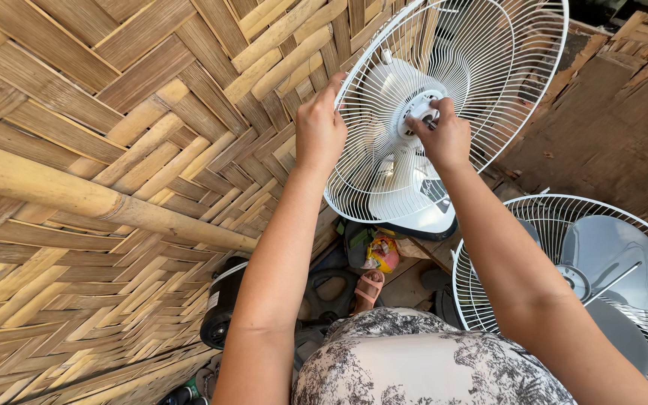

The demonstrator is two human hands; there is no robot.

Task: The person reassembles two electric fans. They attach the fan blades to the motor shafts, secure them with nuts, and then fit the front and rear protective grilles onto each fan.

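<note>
A white fan with its rear wire guard point(481, 52) in place and no blades stands in front of me against a woven bamboo wall. My left hand point(319, 127) grips the left rim of the guard. At the centre of the guard, my right hand point(444, 135) pinches the white plastic nut point(423, 109) around the motor shaft. The white motor housing shows behind the wires.
A second fan guard with grey blades point(601, 262) lies at the lower right. A black fan motor point(223, 304) sits at the wall's foot, with sandals point(369, 289) and small clutter on the floor. The woven bamboo wall point(114, 187) fills the left; wooden boards point(609, 127) lie on the right.
</note>
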